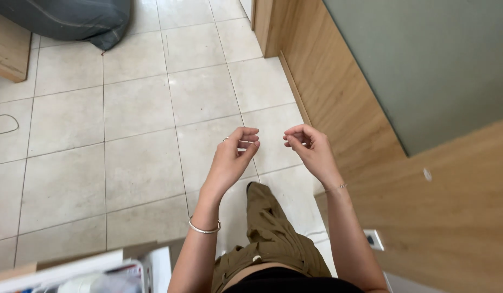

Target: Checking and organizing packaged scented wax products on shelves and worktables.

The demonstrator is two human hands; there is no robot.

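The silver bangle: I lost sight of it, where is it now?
In the head view, the silver bangle circles the left wrist, low and centre, below the raised left hand and beside the olive trouser leg.

Beneath you the pale tiled floor fills the left and middle of the frame, bearing a grey cushion at upper left and a thin cord loop at the left edge.

Pale tiled floor; wooden wall panel right; dark beanbag top left; daylight.
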